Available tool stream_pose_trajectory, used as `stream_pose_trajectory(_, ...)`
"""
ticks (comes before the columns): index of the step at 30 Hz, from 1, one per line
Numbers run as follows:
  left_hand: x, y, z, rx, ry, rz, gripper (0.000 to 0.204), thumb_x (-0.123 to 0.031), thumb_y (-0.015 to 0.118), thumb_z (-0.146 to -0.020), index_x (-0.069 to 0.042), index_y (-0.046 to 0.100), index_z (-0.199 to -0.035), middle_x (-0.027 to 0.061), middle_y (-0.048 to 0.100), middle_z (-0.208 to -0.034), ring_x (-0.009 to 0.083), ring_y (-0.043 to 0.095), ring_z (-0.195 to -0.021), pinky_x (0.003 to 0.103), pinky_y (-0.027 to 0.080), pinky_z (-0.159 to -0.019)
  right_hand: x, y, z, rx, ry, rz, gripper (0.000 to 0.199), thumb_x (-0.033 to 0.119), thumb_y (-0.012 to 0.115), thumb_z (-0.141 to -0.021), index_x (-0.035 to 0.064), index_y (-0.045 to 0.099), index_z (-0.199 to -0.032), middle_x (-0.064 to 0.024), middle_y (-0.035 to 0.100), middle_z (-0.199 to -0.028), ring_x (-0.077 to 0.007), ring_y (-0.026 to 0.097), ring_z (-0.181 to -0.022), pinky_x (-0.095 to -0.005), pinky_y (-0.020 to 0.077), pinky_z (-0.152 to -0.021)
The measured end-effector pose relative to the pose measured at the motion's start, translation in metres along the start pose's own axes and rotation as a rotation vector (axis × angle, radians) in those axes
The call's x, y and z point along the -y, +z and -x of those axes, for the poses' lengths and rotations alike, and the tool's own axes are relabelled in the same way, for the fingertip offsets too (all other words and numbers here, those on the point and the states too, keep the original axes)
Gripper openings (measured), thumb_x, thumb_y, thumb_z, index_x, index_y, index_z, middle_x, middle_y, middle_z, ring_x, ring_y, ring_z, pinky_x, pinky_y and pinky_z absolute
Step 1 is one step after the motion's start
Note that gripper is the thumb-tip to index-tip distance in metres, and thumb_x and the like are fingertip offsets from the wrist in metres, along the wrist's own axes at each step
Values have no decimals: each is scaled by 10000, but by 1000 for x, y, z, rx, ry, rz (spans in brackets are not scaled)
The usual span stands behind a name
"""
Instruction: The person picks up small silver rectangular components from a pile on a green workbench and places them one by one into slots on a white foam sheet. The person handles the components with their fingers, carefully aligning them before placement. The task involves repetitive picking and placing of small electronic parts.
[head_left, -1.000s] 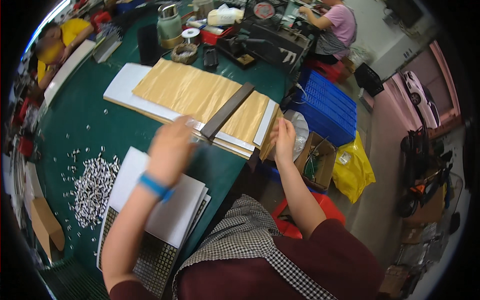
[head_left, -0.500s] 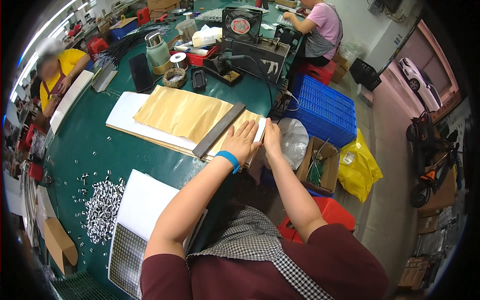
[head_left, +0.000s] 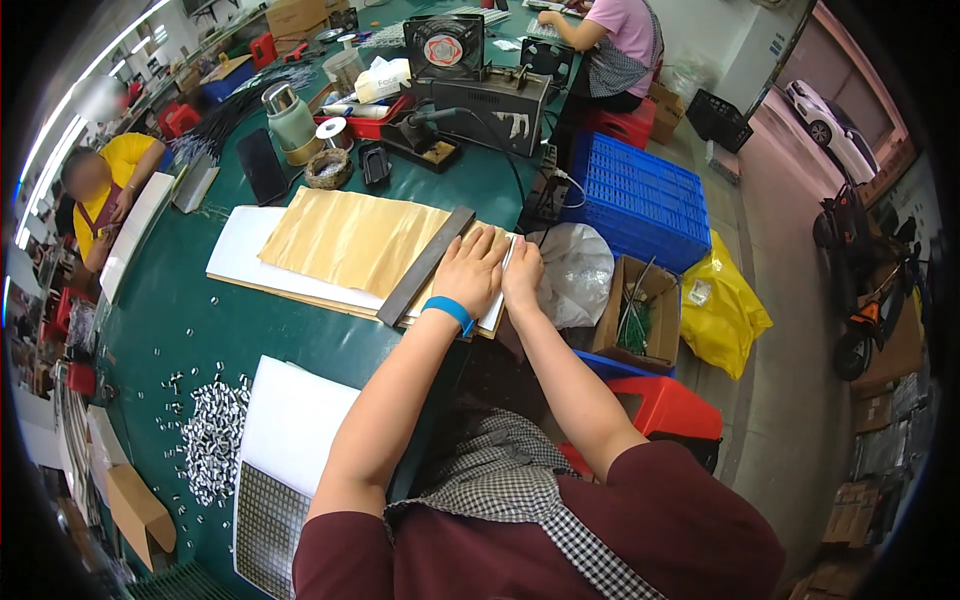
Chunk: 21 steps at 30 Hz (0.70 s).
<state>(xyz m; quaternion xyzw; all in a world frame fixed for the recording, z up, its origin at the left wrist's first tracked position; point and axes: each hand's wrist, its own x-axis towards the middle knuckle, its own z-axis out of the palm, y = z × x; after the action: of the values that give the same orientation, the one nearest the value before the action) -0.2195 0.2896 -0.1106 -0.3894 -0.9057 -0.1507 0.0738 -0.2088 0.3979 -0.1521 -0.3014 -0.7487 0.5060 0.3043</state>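
Note:
My left hand [head_left: 468, 272], with a blue band at its wrist, lies flat with fingers stretched out on the right end of a layered stack. Just left of it, a dark flat bar [head_left: 428, 266] lies across a wrinkled golden-tan sheet [head_left: 350, 238]. Beneath that sheet a white sheet [head_left: 236, 250] sticks out, resting on a tan board. At the stack's right edge my right hand [head_left: 522, 272] has its fingers bent and closed over the edge of the white sheet, close beside the left hand. Its fingertips are partly hidden.
Small metal pieces [head_left: 215, 430] are heaped on the green table [head_left: 290, 345] beside white sheets [head_left: 295, 410] and a gridded tray [head_left: 270, 520]. Behind the stack stand a soldering stand [head_left: 420, 135], a phone [head_left: 262, 165] and a fan [head_left: 443, 48]. A blue crate [head_left: 640, 200] stands at right. Two people work nearby.
My right hand has tipped over the stack's right edge and come closer to my left hand. My left hand stays flat beside the bar. The whole view has shifted slightly.

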Motion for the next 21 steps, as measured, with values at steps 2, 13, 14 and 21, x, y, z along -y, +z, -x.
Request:
stream_pose_trajectory(2,2,4,3,-48,-13,11,460,-267,365,-942,-161,398,-1388,109,359,-1461,249,308,-1364,429,227,-1123,0,2,1,22,18,-97,387,287,417,-977,-47,600,-907,-223,643,-883,-354,621,-853,-438,463,-747)
stream_pose_trajectory(13,-2,0,3,-7,1,31,470,-248,351,-945,-151,373,-1405,113,324,-1480,263,286,-1376,434,226,-1122,-22,8,-3,134,161,-810,400,300,387,-1008,-35,582,-912,-107,621,-856,-158,569,-789,-319,445,-721)
stream_pose_trajectory(14,-3,-1,3,-3,2,30,473,-239,354,-940,-139,373,-1402,119,321,-1481,273,283,-1377,439,227,-1120,-23,7,-8,146,171,-670,395,303,384,-1010,-25,581,-912,-89,614,-845,-143,560,-777,-309,443,-711)
stream_pose_trajectory(21,-4,0,2,-32,12,54,478,-239,370,-939,-156,370,-1409,114,337,-1473,270,288,-1374,439,229,-1115,-19,12,-12,88,197,-588,415,337,389,-1006,-13,578,-887,-89,620,-832,-159,581,-761,-321,449,-689)
